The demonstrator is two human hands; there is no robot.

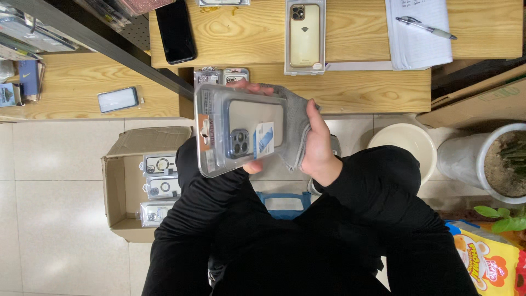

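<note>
even, fairly bright indoor light from overhead. the floor tiles [60, 181] show soft pale sheen. glare streaks the clear case pack [241, 129]. the black sleeves [378, 186] lose detail in shadow. focus is sharp mid-frame; the edges bend slightly from the wide lens.

Wooden desk [356, 87], black phone [175, 30], boxed gold case [304, 35], notepad [419, 38]

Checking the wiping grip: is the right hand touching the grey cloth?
Touching. The head view shows the right hand pressing the grey cloth against the clear phone-case package, fingers wrapped over it.
</note>
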